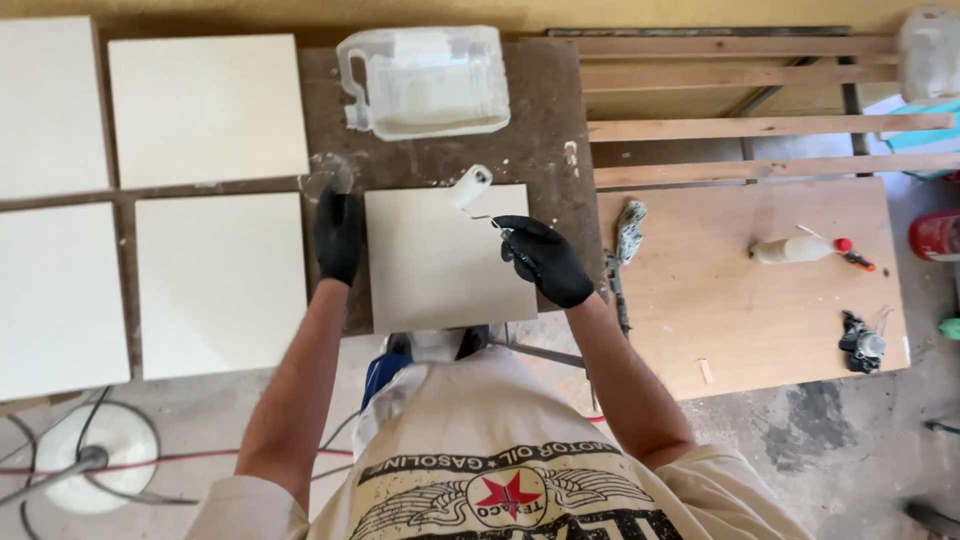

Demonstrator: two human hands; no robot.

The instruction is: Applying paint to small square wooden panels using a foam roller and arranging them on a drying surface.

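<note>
right hand [547, 260] in black glove is gripping a mini paint roller [471, 187], closed on its handle, roller sitting at the far edge of a square off-white panel [447, 260] near the bench's front edge. left hand [339, 236], gloved, is pressing flat beside the panel's left edge.

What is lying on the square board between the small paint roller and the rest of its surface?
Nothing visible. The roller, held by the right hand, sits at the top edge of the board, whose surface is bare. The left hand rests outside its left edge.
</note>
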